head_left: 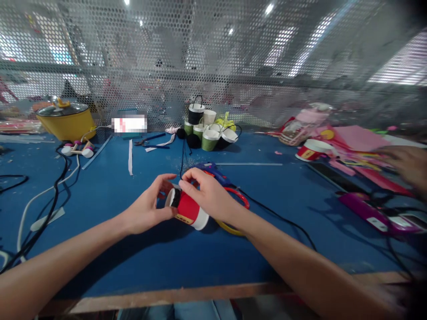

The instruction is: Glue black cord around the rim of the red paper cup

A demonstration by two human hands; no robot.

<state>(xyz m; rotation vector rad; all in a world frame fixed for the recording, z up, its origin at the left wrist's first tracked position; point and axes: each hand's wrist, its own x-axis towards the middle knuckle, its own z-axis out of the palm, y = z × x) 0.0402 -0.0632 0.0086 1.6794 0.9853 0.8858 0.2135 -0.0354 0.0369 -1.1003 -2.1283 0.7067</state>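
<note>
A red and white paper cup (191, 209) lies tilted on its side between my two hands, with a black band around it near the rim. My left hand (155, 204) grips the rim end, thumb below and fingers curled over the top. From the upper right, my right hand (203, 191) presses its fingers against the black band and the cup's side. A black cord runs up from the cup toward a dark ball of yarn (193, 141). Just behind my right hand lies a blue glue gun (215, 172), partly hidden, beside a red and yellow loop (238, 195).
Several small cups with handles (211, 138) stand at the back middle. A yellow pot (66, 122) and pliers (143, 143) are to the left. Another red cup (312, 150), a phone (335, 178), a purple power strip (370, 213) and another person's hand (408, 164) are on the right.
</note>
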